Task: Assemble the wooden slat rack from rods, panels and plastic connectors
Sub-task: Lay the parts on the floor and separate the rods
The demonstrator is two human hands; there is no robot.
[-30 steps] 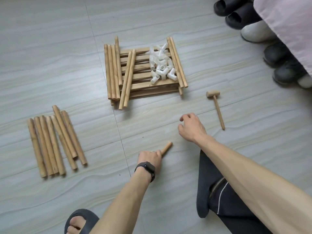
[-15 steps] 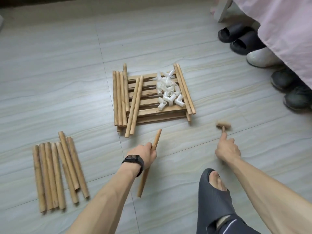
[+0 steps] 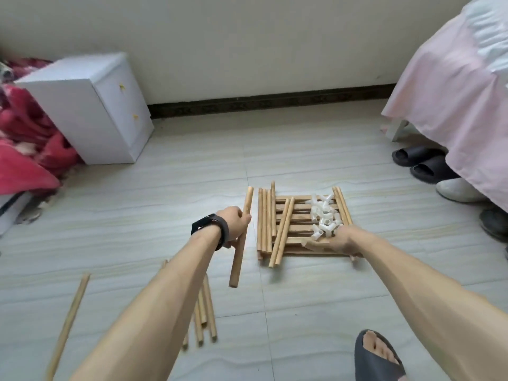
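Left hand: the left hand (image 3: 234, 223), a black wristband (image 3: 211, 229) on its wrist, grips a wooden rod (image 3: 237, 262) around the upper half, fingers curled about it.
Held rod: lifted off the floor, nearly upright and leaning a little, just left of the slat panel stack (image 3: 298, 218).
Right hand: the right hand (image 3: 341, 240) reaches onto the near right corner of the stack, at the near edge of the white plastic connectors (image 3: 324, 215). It is blurred, so I cannot tell whether the fingers pinch a connector or only touch the pile.
Connectors: heaped on the right half of the top panel.
Panel stack: flat on the tiled floor (image 3: 165, 215), carrying a bundle of rods (image 3: 264, 221) along its left edge, two slanted rods (image 3: 283, 229) across the middle and two more rods (image 3: 342, 204) at the right edge.
Loose rods: a floor group (image 3: 204, 312) partly hidden under the left forearm, and a single rod (image 3: 68, 323) further left.
Surroundings: white bedside cabinet (image 3: 90, 105) and red blanket (image 3: 24, 138) at left, pink bedsheet (image 3: 453, 92) with black slippers (image 3: 420, 163) at right.
Foot: a dark slipper (image 3: 376, 358) on the person's foot at the bottom right.
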